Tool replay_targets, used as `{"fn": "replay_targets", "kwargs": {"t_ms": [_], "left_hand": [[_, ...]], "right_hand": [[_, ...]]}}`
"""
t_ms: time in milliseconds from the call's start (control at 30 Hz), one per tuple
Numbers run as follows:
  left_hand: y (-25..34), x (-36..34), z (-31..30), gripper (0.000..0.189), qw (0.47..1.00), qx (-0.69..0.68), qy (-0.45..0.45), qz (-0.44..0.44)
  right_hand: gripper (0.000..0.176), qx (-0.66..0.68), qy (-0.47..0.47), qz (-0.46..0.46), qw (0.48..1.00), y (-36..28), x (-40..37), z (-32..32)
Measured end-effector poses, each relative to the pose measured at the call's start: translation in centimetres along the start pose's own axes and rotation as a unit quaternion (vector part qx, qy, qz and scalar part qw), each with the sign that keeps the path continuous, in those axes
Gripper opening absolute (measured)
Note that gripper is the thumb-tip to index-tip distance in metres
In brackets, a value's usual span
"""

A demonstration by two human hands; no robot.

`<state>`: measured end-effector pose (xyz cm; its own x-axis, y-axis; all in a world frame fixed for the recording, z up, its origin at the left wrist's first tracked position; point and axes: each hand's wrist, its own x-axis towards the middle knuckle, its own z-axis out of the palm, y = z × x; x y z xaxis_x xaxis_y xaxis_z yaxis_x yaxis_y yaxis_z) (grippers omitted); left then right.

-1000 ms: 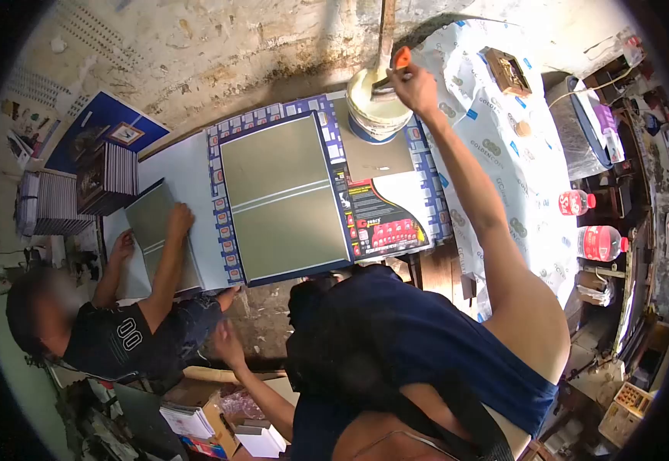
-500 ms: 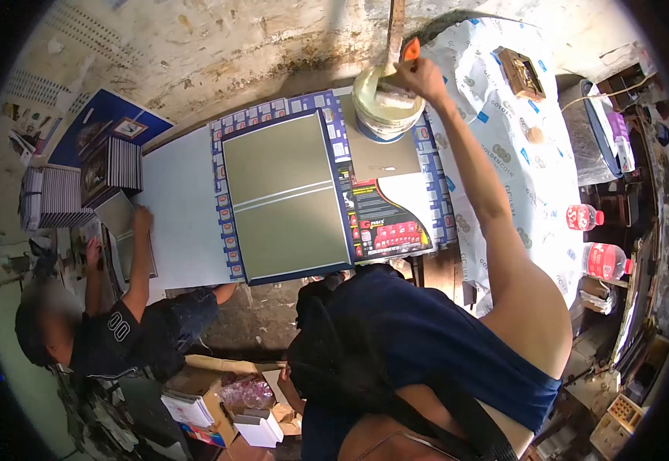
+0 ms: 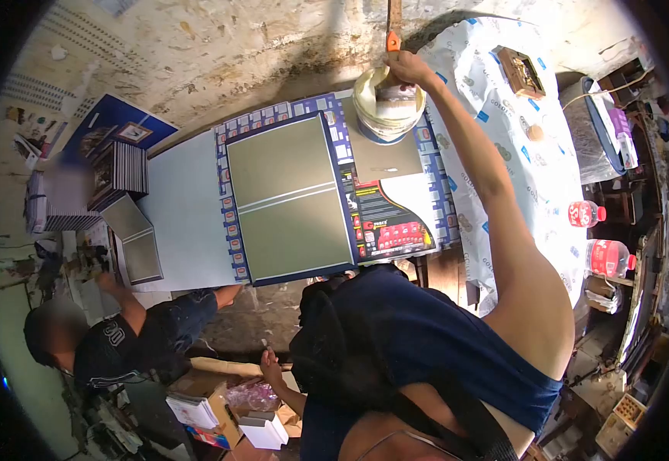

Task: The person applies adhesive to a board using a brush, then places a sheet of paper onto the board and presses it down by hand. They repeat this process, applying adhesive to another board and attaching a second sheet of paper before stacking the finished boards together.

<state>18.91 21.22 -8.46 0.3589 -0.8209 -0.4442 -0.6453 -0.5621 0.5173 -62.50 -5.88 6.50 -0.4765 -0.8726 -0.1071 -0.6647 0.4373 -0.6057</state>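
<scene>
Stained, flaking plaster on a wall (image 3: 273, 46) backs a crowded workshop table, where a person in a dark blue top stretches the right hand (image 3: 407, 67) toward the upper centre of the frame, fingers closed around an orange-handled brush (image 3: 393, 41). The brush's wide head sits inside the mouth of a pale, smeared bucket (image 3: 384, 127), which stands on a grey board (image 3: 384, 160) just beside a large navy-edged cover (image 3: 296, 230). That cover lies flat at the centre of the frame, two grey panels parted by pale strips. The left hand (image 3: 271, 369) is raised at the lower centre, near an open cardboard box (image 3: 230, 426); whether its fingers pinch anything cannot be told. At lower left, a co-worker in a black shirt (image 3: 115, 338) reaches an arm near a smaller grey-panelled cover (image 3: 141, 250), below stacked albums (image 3: 123, 173). White printed wrapping (image 3: 488, 161) spreads across the upper right, bearing a small wooden box (image 3: 520, 73), while two red-labelled bottles (image 3: 609, 257) lie beside it at the right of the frame.
</scene>
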Motion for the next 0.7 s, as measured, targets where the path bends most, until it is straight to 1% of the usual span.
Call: {"fn": "replay_targets", "kwargs": {"t_ms": [100, 133, 233, 267, 300, 367, 433, 500, 533, 567, 600, 633, 667, 700], "left_hand": [[-0.7, -1.2, 0.3, 0.041, 1.0, -0.012, 0.0, -0.006], [-1.0, -1.8, 0.5, 0.041, 1.0, -0.014, 0.0, -0.009], [-1.5, -3.4, 0.8, 0.041, 1.0, -0.028, 0.003, -0.014], [-1.2, -3.4, 0.8, 0.041, 0.999, -0.036, 0.006, -0.008], [-0.7, -2.8, 0.8, 0.041, 0.999, -0.043, 0.007, 0.007], [2.3, -0.8, 0.3, 0.041, 0.997, -0.044, 0.001, 0.06], [5.5, 1.3, -0.4, 0.042, 0.993, -0.013, -0.015, 0.116], [9.2, 3.9, -0.9, 0.045, 0.983, 0.031, -0.038, 0.178], [10.5, 5.3, -0.3, 0.052, 0.984, 0.051, -0.029, 0.17], [14.8, 4.7, -0.1, 0.053, 0.973, -0.005, -0.021, 0.23], [19.4, 4.7, -0.5, 0.052, 0.947, -0.034, -0.08, 0.31], [21.0, 6.1, 0.8, 0.052, 0.945, -0.016, -0.064, 0.32], [22.1, 7.3, 2.1, 0.052, 0.943, 0.002, -0.049, 0.33], [24.3, 7.3, 2.5, 0.055, 0.924, 0.05, -0.039, 0.377]], "right_hand": [[0.065, -0.052, -0.115, 0.023, 0.992, -0.5, 1.9, -0.4], [0.059, -0.047, -0.137, 0.036, 0.989, -1.5, 1.7, -1.5], [0.052, -0.03, -0.145, 0.051, 0.988, -3.9, 1.8, -3.3], [0.044, -0.042, -0.138, 0.029, 0.989, -4.9, 1.7, -3.8], [0.042, -0.098, -0.154, -0.013, 0.983, -5.4, 2.1, -3.7], [0.039, -0.207, -0.183, -0.104, 0.955, -6.4, 4.1, -3.4], [0.035, -0.342, -0.2, -0.151, 0.906, -8.6, 5.8, -1.7], [0.034, -0.282, -0.193, -0.054, 0.938, -14.7, 1.5, -1.0], [0.035, -0.305, -0.143, -0.142, 0.931, -17.0, -1.0, -0.6], [0.03, -0.345, -0.115, -0.174, 0.915, -17.2, -0.2, 2.0], [0.031, -0.375, -0.106, -0.216, 0.895, -18.1, -0.6, 4.1], [0.034, -0.404, -0.095, -0.255, 0.873, -19.3, -1.7, 6.1], [0.036, -0.384, -0.081, -0.283, 0.875, -20.4, -2.9, 8.0], [0.039, -0.363, -0.066, -0.308, 0.877, -21.5, -4.1, 9.8]]}}
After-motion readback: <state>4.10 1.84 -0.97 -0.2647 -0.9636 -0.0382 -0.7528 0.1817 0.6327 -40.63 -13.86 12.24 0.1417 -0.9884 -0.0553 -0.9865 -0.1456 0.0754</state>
